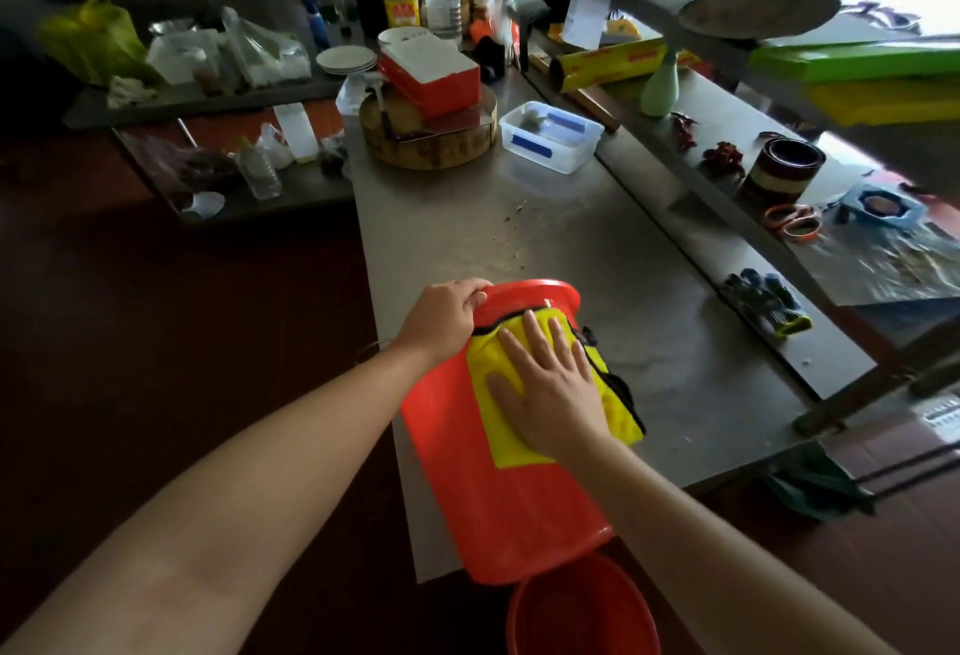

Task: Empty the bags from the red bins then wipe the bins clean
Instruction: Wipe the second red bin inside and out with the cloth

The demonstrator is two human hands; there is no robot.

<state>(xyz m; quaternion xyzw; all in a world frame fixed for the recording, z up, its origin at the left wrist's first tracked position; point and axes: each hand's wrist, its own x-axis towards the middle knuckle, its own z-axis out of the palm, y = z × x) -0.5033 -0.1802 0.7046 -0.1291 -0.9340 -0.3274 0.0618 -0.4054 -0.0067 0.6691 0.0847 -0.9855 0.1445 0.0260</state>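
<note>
Steel worktop running away from me, dark floor on either side, and we start nearest: a second red bin stands open-mouthed just below the table's near end, waiting its turn. Above it, the red bin I'm working on lies on its side, base poking out over the near edge, mouth pointing away. No bag shows on it, so I judge this is the wiping stage. It looks like thin, glossy plastic: light, hollow, a bit springy under pressure, and round enough to roll if I let it. So the pressing goes through the yellow cloth, which is soft and drapes over the curve, one corner hanging off the right side. My right hand lies flat on that cloth, fingers straight and spread, palm down, forearm coming in low from the near right; nothing is pinched, it's all push. Further along, my left hand curls over the rim, fingers hooked on the lip, arm stretched in from the near left. That rim is the stiffest part, I reckon, and the right place to steady the bin. Beyond, a pair of work gloves sits to the right, then a clear tub and a wooden chopping block, with bottles at the far end.
</note>
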